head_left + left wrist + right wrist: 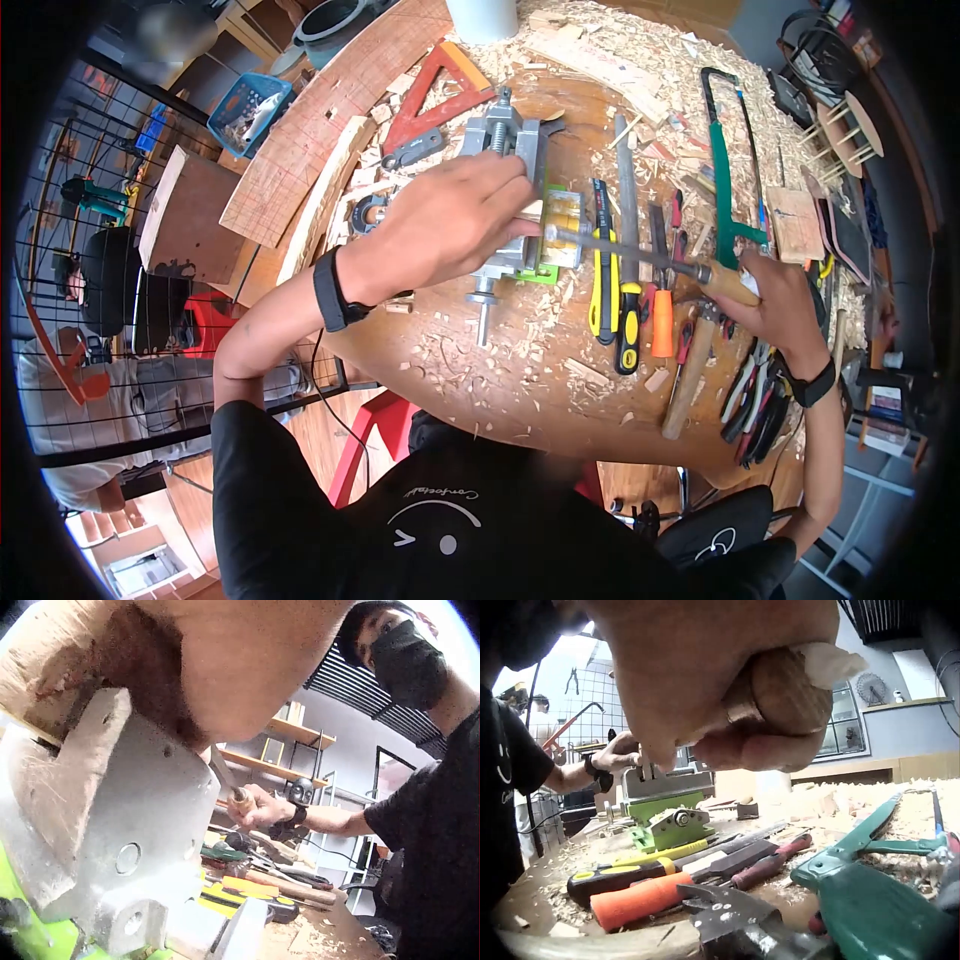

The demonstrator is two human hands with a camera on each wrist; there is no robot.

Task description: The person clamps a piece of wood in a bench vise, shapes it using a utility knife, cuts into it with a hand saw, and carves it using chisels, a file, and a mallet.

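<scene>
A grey metal bench vise [505, 130] with a green base [667, 825] stands on the wooden table. My left hand [450, 215] is over its jaws, fingers curled round a pale piece of wood [45, 664] held at the top of the vise; the hand hides much of it. My right hand [775, 305] grips the wooden handle [732, 284] of a tool with a long narrow metal blade [630, 252]. The blade points left, its tip right by my left thumb and the wood. In the right wrist view, the handle's round butt [791, 690] shows past my fingers.
Between vise and right hand lie a yellow utility knife [604, 270], an orange-handled chisel [662, 320], a hammer [690, 375] and several pliers [755, 400]. A green hacksaw [722, 190] lies farther right. Wood shavings [580, 110] cover the back; a red-and-orange triangle [430, 95] lies behind the vise.
</scene>
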